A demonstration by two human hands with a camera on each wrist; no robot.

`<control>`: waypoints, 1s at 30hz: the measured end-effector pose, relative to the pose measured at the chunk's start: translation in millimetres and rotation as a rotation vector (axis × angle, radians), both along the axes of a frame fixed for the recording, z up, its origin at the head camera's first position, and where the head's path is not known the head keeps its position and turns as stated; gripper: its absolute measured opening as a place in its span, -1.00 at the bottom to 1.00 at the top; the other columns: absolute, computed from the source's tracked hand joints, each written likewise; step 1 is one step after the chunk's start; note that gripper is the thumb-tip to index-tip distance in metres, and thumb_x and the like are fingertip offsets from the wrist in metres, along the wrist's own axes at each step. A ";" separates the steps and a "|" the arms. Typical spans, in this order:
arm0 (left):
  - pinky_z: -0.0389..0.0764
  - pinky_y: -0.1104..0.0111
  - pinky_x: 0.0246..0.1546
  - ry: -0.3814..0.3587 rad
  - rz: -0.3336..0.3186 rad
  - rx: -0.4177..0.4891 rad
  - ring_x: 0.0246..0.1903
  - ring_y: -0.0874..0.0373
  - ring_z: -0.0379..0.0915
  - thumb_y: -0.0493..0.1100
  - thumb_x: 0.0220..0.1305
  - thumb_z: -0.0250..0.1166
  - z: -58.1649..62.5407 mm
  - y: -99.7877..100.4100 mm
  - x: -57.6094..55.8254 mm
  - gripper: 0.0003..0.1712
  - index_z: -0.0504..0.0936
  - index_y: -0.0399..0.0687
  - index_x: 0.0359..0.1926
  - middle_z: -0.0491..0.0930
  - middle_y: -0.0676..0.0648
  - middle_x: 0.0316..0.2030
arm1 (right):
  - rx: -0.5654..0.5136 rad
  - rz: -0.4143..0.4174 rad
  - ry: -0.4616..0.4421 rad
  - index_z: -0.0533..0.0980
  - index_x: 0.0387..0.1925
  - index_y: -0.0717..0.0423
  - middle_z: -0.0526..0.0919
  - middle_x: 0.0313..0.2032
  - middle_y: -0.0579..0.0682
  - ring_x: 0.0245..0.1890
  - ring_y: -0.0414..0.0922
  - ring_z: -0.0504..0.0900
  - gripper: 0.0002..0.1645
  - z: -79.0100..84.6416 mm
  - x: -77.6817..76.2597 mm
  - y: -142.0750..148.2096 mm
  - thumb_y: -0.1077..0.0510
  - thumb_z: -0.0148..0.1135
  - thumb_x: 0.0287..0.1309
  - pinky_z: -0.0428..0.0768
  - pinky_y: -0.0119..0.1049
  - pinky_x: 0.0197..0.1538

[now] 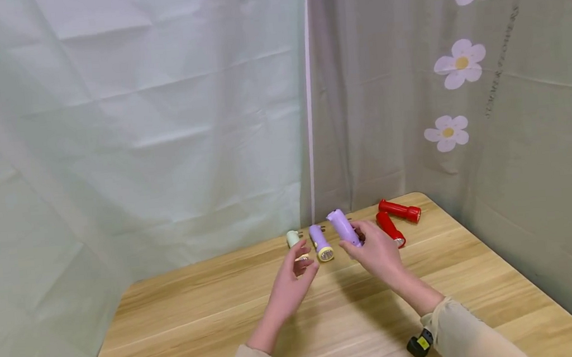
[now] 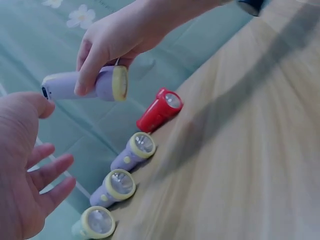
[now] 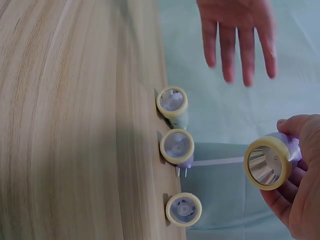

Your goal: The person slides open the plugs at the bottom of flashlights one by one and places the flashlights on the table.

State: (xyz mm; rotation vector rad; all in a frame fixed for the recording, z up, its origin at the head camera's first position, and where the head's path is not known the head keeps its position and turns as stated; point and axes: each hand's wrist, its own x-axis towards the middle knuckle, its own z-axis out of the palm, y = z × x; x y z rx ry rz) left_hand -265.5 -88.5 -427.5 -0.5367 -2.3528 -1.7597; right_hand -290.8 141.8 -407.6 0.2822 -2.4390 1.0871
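Note:
My right hand [image 1: 376, 250] grips a purple flashlight [image 1: 342, 227] above the table; its yellow-rimmed lens [image 3: 265, 167] shows in the right wrist view. To the left, my left hand [image 1: 291, 284] holds nothing, its fingers spread and loosely bent. In the left wrist view its thumb overlaps the tail of the held flashlight. Behind the hands lie a pale green flashlight [image 1: 293, 238] and a purple flashlight [image 1: 317, 236]. Another purple flashlight [image 2: 132, 152] stands beside them in the left wrist view, hidden in the head view behind the held one.
Two red flashlights [image 1: 400, 211] lie at the table's back right corner, one close behind the other. The wooden table [image 1: 201, 319] meets a hanging pale curtain [image 1: 188, 152] along its back edge. Plug prongs [image 3: 182, 172] stick out of one purple flashlight.

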 end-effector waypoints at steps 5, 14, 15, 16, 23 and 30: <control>0.61 0.16 0.13 -0.066 -0.073 0.149 0.20 -0.18 0.50 -0.21 0.43 0.32 4.7 11.8 -17.3 -0.27 0.26 0.01 0.53 0.45 -0.22 0.29 | -0.007 0.011 -0.003 0.60 0.13 0.13 0.66 -0.15 0.01 -0.28 -0.09 0.62 -0.40 -0.7 1.3 -4.2 -0.03 0.55 0.11 0.66 -0.17 -0.26; 0.61 0.17 0.11 -0.058 -0.106 0.201 0.20 -0.12 0.50 -0.14 0.44 0.32 6.1 24.8 -36.0 -0.23 0.20 0.05 0.56 0.42 -0.25 0.33 | 0.002 0.027 0.015 0.60 0.13 0.16 0.67 -0.15 0.02 -0.30 -0.10 0.64 -0.37 -1.7 1.5 -9.5 -0.03 0.57 0.08 0.66 -0.19 -0.31; 0.61 0.18 0.12 -0.057 -0.102 0.197 0.19 -0.10 0.51 -0.13 0.43 0.33 6.6 25.7 -37.6 -0.22 0.20 0.05 0.56 0.42 -0.25 0.32 | 0.003 0.026 0.017 0.60 0.13 0.16 0.67 -0.15 0.02 -0.30 -0.10 0.64 -0.37 -1.6 1.5 -9.7 -0.03 0.57 0.08 0.66 -0.19 -0.31; 0.61 0.18 0.12 -0.053 -0.099 0.197 0.18 -0.10 0.51 -0.13 0.43 0.33 7.2 26.6 -38.8 -0.21 0.20 0.04 0.56 0.44 -0.24 0.31 | 0.005 0.026 0.019 0.60 0.14 0.17 0.67 -0.15 0.03 -0.30 -0.10 0.64 -0.37 -1.5 1.7 -10.0 -0.02 0.57 0.09 0.67 -0.18 -0.32; 0.62 0.18 0.09 -0.076 -0.068 0.224 0.15 -0.12 0.53 -0.09 0.39 0.38 12.7 35.3 -41.2 -0.13 0.14 0.17 0.58 0.52 -0.19 0.24 | 0.027 0.023 0.030 0.60 0.15 0.18 0.68 -0.14 0.04 -0.30 -0.09 0.63 -0.35 -2.0 -1.6 -11.0 -0.03 0.57 0.09 0.66 -0.19 -0.31; 0.67 0.32 -0.14 -0.057 -0.020 0.288 -0.03 -0.03 0.61 -0.11 0.31 0.46 16.1 50.8 -43.0 -0.02 0.09 0.11 0.59 0.65 -0.14 0.03 | 0.028 0.030 0.104 0.63 0.09 0.21 0.68 -0.20 0.03 -0.34 -0.10 0.59 -0.43 -3.8 -3.4 -15.7 0.05 0.56 0.08 0.62 -0.21 -0.33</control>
